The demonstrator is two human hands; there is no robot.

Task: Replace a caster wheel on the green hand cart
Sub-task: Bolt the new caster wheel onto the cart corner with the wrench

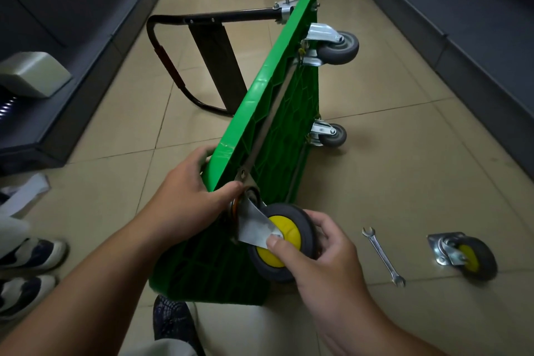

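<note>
Green cart (277, 113) on its side: left grip (185, 196) clamps its near corner, right grip (323, 254) clamps the caster (284, 230), seemingly seating it; wrench (383, 256) tightening likely follows.

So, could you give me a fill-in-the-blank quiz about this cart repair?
1. The right hand grips a caster with a ____ hub against the green hand cart.
2. On the floor between it and a loose caster lies a ____.
3. The cart's far casters have ____ wheels.
Missing words: yellow; wrench; grey.
</note>
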